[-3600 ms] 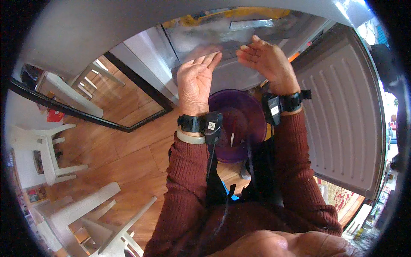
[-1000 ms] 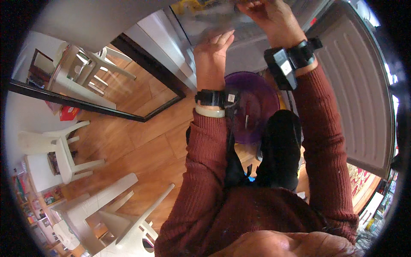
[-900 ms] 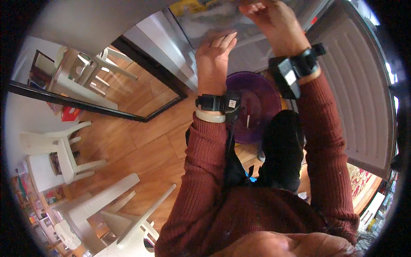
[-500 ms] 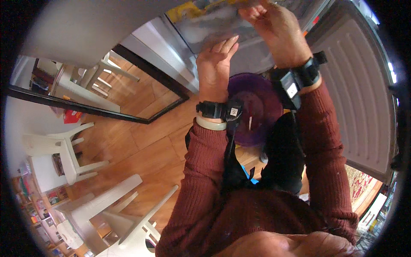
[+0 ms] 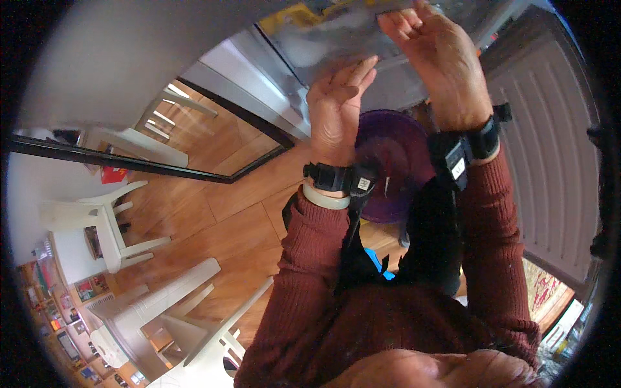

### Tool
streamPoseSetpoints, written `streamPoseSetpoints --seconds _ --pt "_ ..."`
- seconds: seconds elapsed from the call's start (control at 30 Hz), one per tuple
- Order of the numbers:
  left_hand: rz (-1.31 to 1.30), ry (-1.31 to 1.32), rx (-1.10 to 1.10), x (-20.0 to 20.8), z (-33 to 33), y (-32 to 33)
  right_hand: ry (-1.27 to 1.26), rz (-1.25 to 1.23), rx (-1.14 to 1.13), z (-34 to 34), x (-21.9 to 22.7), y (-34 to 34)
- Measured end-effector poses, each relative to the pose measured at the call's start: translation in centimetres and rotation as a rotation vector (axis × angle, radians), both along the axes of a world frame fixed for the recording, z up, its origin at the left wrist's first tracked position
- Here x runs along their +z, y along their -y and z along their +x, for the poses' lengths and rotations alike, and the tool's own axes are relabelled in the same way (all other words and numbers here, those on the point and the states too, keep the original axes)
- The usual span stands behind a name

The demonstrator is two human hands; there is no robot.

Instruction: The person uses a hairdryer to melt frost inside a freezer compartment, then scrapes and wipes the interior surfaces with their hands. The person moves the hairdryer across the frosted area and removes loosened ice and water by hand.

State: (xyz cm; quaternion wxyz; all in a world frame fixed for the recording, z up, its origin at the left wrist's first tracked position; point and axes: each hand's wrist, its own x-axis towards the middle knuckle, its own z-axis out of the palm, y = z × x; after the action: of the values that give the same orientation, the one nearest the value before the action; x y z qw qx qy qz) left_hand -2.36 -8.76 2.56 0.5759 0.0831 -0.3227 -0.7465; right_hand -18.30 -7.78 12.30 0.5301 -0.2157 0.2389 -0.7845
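Note:
My left hand (image 5: 336,107) has its fingers stretched out, at the front of a frosty compartment (image 5: 307,48) inside an open refrigerator or freezer. I see nothing held in it. Higher up and to the right, my right hand (image 5: 440,58) has its fingers bent inward near the same compartment. A thin dark edge shows at those fingertips, too small to name. White frost or ice and yellow patches show behind the clear front. Below both hands stands a purple basin (image 5: 394,161), with a thin pale streak in it.
The open ribbed door (image 5: 543,155) rises on my right. A black-framed mirror (image 5: 220,178) leans at the left, reflecting chairs. White chairs (image 5: 110,226) and a pale table-like piece (image 5: 162,297) stand on the wooden floor (image 5: 226,213). Shelves with small items are at the lower left.
Both hands have shifted slightly to the right in the picture, along with the whole view. My right hand sits a little lower, its fingers still bent.

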Motion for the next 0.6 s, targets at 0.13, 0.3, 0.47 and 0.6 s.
streamPoseSetpoints --seconds 0.13,0.3,0.47,0.6 --pt "-0.058 0.29 0.14 -1.4 0.2 2.0 -0.088 0.331 -0.04 -1.7 0.4 -0.2" --pt "-0.205 0.442 0.245 -0.4 -0.1 3.2 -1.213 0.084 -0.327 -1.5 1.2 0.9" --pt "-0.137 0.335 0.156 0.1 -0.9 1.2 -1.568 0.019 -0.492 -0.5 1.9 -0.6" --pt "0.027 0.003 -0.008 -0.5 -0.4 -0.1 0.05 0.017 0.052 1.0 3.4 -2.3"
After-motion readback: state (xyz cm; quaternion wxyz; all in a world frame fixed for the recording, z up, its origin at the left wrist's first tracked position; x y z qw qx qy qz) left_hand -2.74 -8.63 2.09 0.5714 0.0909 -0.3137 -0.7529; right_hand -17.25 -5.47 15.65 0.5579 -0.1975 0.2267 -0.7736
